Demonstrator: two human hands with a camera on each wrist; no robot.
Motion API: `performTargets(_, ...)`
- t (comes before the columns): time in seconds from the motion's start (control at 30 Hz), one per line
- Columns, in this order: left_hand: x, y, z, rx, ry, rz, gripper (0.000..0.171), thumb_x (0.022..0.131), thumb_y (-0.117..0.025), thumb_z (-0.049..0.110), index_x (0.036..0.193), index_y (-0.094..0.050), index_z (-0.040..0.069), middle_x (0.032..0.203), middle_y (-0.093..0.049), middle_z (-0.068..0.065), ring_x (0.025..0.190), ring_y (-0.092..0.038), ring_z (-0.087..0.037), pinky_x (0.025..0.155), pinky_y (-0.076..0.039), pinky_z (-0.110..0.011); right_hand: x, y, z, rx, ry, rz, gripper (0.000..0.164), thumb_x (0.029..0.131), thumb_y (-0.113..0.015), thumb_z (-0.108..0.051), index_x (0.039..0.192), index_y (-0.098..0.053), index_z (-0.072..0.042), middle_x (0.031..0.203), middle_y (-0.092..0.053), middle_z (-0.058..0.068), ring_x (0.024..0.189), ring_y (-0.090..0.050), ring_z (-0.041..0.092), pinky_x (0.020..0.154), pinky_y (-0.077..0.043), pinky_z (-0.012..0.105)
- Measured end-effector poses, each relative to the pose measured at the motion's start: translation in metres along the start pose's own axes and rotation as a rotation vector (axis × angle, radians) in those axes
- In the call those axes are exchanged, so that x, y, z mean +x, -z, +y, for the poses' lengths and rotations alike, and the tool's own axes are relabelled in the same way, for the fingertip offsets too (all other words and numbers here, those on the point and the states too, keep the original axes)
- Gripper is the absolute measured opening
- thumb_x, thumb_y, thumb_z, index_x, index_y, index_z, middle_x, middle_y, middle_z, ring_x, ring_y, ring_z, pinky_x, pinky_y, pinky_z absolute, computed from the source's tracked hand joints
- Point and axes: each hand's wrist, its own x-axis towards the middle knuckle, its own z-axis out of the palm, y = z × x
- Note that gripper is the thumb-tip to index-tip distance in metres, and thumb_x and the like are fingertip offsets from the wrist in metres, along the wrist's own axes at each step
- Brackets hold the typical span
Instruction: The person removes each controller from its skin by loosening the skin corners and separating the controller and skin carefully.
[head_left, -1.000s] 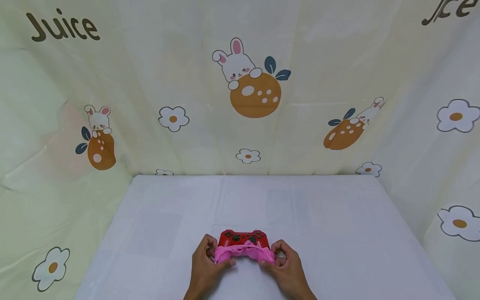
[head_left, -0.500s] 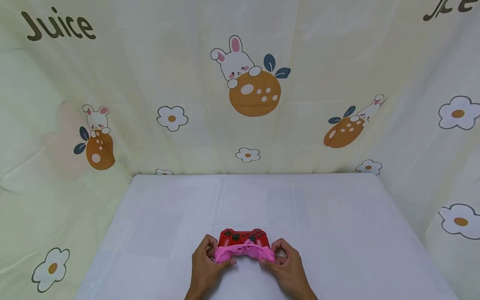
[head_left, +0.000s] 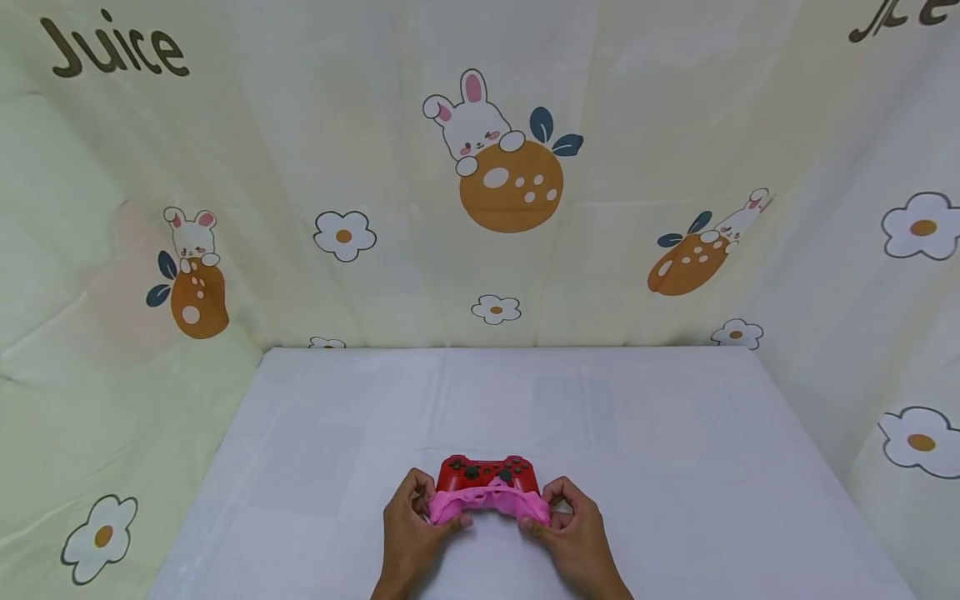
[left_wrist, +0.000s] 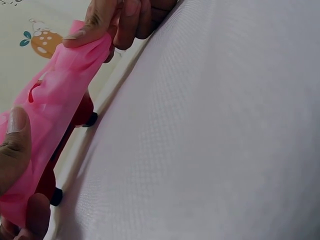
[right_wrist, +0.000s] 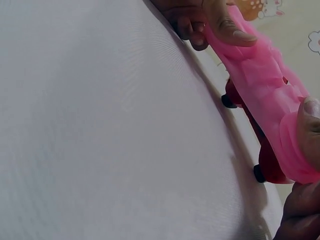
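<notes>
A red game controller (head_left: 486,472) with dark sticks and buttons lies near the front middle of the table, its far side bare. Over its near grips stretches a soft pink silicone cover (head_left: 491,500). My left hand (head_left: 417,521) pinches the cover's left end between thumb and curled fingers, and my right hand (head_left: 573,525) pinches the right end the same way. In the left wrist view the pink cover (left_wrist: 60,95) hides most of the controller; red parts and dark knobs show beneath. The right wrist view shows both thumbs pressing on the cover (right_wrist: 262,75).
A white cloth covers the table (head_left: 315,417). Behind it and at both sides hangs a pale curtain (head_left: 405,275) printed with rabbits, oranges and flowers.
The head view has tilted very slightly. Both hands keep their pinch on the cover, and the controller and cover look nearly the same as before.
</notes>
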Motion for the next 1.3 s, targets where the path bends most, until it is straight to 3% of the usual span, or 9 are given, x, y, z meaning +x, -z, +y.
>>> performTargets(0.37, -0.0015, -0.0031, -0.0001, 0.012, 0.035, 0.032, 0.064, 0.056, -0.106, 0.029, 0.089, -0.052, 0.017, 0.074, -0.046, 0.004, 0.063, -0.04, -0.002, 0.056, -0.032, -0.016, 0.0002, -0.0018, 0.002, -0.038, -0.011, 0.031, 0.041, 0.077, -0.094, -0.007, 0.101, -0.06, -0.01, 0.095, -0.058, 0.006, 0.048, -0.035, 0.003, 0.044, -0.026, 0.018)
performTargets(1.3, -0.0013, -0.006, -0.0009, 0.081, -0.005, 0.089, 0.066, 0.055, -0.106, 0.034, 0.088, -0.053, 0.018, 0.074, -0.046, 0.008, 0.064, -0.044, -0.008, 0.057, -0.034, -0.017, -0.0006, -0.0075, 0.0012, -0.124, -0.063, 0.087, 0.044, 0.078, -0.094, -0.021, 0.103, -0.059, -0.014, 0.101, -0.06, 0.006, 0.05, -0.039, 0.005, 0.045, -0.03, 0.02)
